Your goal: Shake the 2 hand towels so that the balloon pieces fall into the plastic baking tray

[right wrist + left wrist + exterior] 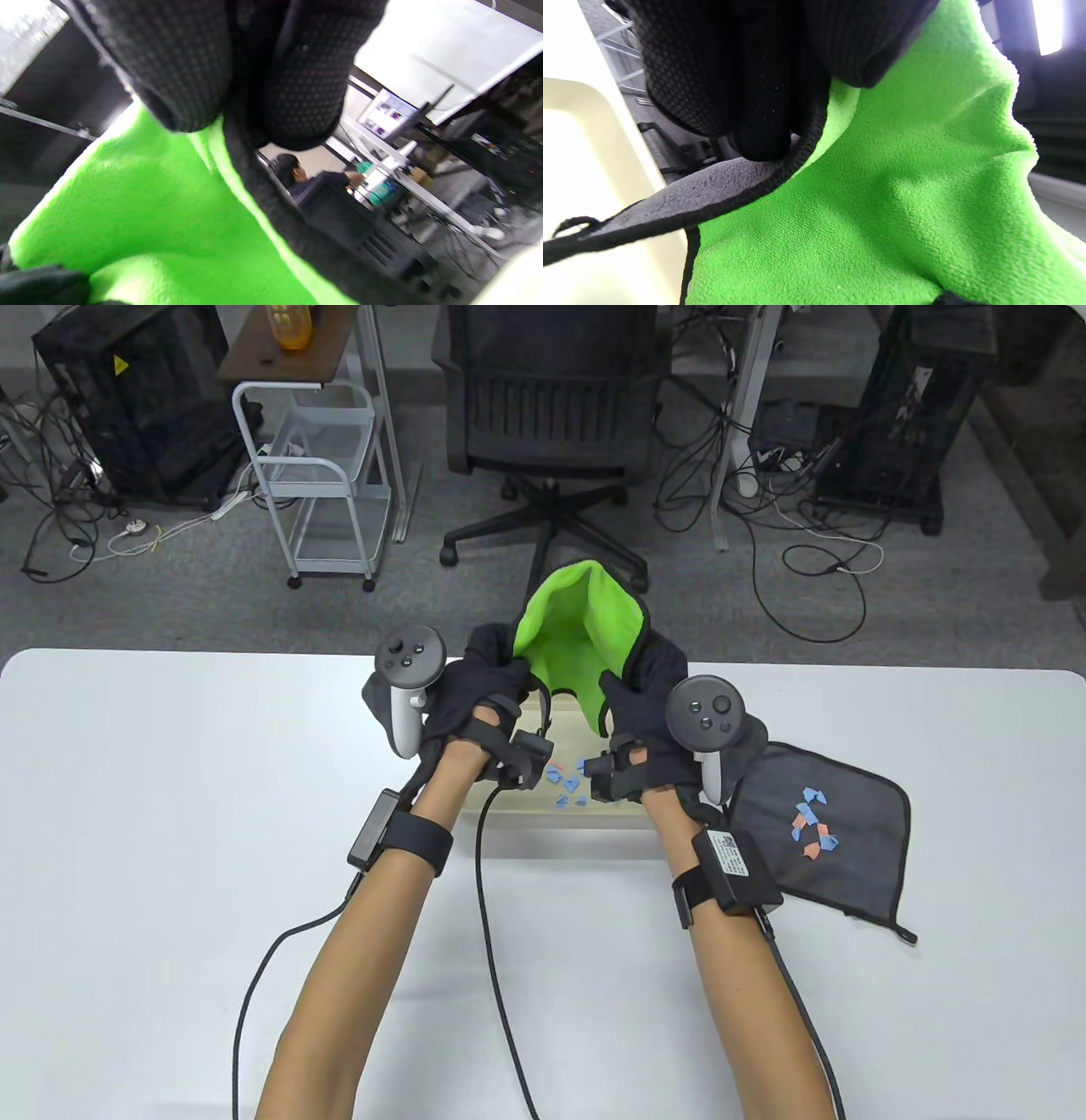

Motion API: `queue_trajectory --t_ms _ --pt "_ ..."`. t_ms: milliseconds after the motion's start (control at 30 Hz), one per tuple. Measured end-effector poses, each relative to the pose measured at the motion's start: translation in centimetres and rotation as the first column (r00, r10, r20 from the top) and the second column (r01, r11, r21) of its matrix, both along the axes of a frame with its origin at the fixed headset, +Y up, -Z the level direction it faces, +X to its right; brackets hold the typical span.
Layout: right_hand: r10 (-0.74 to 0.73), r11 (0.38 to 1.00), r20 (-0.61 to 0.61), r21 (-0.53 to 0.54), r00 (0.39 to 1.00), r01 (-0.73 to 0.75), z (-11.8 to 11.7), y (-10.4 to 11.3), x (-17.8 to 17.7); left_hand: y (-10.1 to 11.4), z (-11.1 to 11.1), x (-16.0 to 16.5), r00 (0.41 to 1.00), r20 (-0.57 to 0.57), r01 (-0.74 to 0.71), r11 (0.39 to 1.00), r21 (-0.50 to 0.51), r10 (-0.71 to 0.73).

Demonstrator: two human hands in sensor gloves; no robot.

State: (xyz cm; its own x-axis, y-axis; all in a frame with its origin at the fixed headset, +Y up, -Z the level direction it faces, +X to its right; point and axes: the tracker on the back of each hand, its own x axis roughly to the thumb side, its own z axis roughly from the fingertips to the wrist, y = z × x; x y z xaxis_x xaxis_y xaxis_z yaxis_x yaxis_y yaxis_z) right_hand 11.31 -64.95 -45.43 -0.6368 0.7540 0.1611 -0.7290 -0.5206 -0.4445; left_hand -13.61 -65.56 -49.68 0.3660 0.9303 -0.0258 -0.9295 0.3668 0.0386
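Note:
Both hands hold a green towel (573, 632) with a grey back and black trim, lifted above the cream plastic tray (543, 806). My left hand (484, 683) pinches its left edge; up close the gloved fingers (742, 93) clamp the black hem of the green towel (903, 190). My right hand (632, 704) pinches the right edge, its fingertips (271, 84) closed on the towel's (140, 203) trim. Several blue balloon pieces (570, 787) lie in the tray. A second, grey towel (814, 840) lies flat to the right, carrying blue and pink pieces (813, 821).
A white table (170, 831) holds everything; glove cables (492, 967) trail across it toward the near edge. Beyond the far edge stand an office chair (556, 415), a white wire cart (318, 483) and computer towers. A person sits at a desk in the right wrist view (297, 178).

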Motion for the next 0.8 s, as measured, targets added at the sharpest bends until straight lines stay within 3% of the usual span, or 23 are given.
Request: queue_trajectory --t_ms 167,267,467,533,800 --pt "0.028 0.995 -0.010 -0.095 1.000 -0.028 -0.1 -5.2 -0.4 -5.2 0.1 -0.4 1.000 -0.015 0.003 0.995 -0.101 -0.005" --pt "0.005 0.994 -0.005 -0.113 1.000 -0.005 -0.2 -6.1 -0.3 -5.9 0.2 -0.5 1.000 -0.009 -0.015 0.993 -0.114 0.015" --pt "-0.028 0.991 -0.017 -0.132 0.999 0.026 0.0 -5.1 0.6 -2.5 0.2 -0.4 0.999 0.004 -0.041 0.996 -0.077 0.041" --pt "-0.045 0.981 -0.049 -0.189 0.998 0.035 0.2 -5.0 1.0 -1.1 0.2 -0.1 0.998 0.008 -0.061 0.996 -0.066 0.062" --pt "-0.048 0.939 -0.138 -0.343 0.989 -0.002 3.6 -6.8 4.5 2.5 0.5 1.7 0.993 0.043 -0.110 0.993 -0.033 0.112"
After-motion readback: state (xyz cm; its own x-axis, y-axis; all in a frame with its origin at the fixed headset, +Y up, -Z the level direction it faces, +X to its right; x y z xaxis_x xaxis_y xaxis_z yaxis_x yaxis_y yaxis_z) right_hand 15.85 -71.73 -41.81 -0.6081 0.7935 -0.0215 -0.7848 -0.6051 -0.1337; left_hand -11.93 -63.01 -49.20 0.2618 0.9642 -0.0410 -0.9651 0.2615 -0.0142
